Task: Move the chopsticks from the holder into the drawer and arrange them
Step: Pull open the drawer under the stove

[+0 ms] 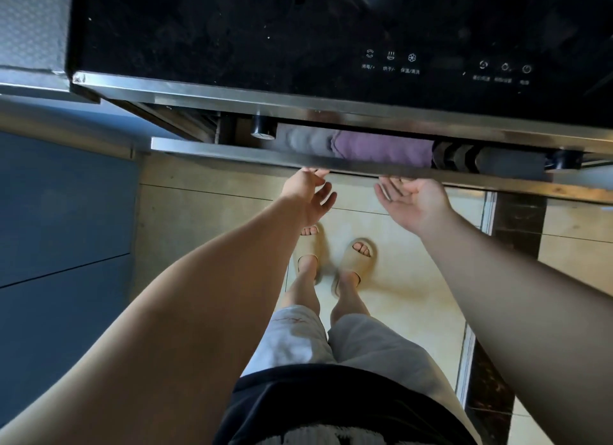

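A steel-fronted drawer (232,152) under the black glass cooktop stands slightly pulled out, showing only a narrow gap. My left hand (310,192) reaches palm-up beneath its front edge, fingertips touching the underside. My right hand (413,200) is likewise palm-up under the edge, further right, fingers spread. Neither hand holds anything. No chopsticks or holder are visible. Inside the gap lie a purple cloth (381,149) and a grey cloth (305,141).
The black cooktop (298,29) with touch controls fills the top. Two black knobs (262,127) sit behind the drawer front. Blue cabinet doors (59,229) are on the left. Below are a tiled floor and my slippered feet (331,258).
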`<move>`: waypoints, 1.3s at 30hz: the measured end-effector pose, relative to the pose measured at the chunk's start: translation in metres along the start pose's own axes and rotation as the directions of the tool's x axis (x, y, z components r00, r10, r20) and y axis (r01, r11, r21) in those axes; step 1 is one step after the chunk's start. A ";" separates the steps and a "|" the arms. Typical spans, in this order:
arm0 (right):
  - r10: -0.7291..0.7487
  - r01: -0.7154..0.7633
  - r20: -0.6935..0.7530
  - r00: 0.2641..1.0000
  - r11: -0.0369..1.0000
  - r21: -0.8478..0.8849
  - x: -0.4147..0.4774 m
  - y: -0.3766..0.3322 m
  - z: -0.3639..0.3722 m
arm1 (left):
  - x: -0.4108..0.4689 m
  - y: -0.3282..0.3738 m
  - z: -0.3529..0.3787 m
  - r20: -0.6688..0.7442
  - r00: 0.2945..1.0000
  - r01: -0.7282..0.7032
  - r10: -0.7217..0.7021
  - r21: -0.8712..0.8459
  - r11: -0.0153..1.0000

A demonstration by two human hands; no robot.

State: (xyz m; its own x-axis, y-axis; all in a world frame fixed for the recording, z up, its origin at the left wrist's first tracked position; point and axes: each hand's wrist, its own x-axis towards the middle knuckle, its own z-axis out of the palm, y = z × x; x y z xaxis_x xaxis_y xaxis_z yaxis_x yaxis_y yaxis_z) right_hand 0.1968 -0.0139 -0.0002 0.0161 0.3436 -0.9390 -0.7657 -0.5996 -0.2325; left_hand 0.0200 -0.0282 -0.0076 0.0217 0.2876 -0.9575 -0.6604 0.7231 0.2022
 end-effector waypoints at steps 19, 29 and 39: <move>0.151 -0.171 -0.156 0.976 0.978 -0.120 -0.043 0.071 -0.116 | -0.053 -0.103 -0.082 -0.200 0.978 0.079 -0.055 0.116 0.990; 0.229 -0.257 -0.150 0.962 0.944 -0.205 -0.064 0.073 -0.131 | -0.076 -0.119 -0.090 -0.232 0.969 0.107 -0.085 0.082 0.991; 0.361 -0.328 -0.081 0.929 0.704 -0.630 -0.096 0.055 -0.107 | -0.107 -0.124 -0.087 -0.255 0.962 0.039 0.093 0.469 0.882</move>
State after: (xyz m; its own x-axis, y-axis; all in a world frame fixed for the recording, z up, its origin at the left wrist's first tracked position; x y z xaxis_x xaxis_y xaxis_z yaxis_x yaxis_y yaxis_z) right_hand 0.2217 -0.1574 0.0502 -0.2096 0.0445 -0.9768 -0.1397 -0.9901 -0.0151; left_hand 0.0337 -0.2031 0.0519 -0.2318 0.1836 -0.9553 -0.2300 0.9439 0.2372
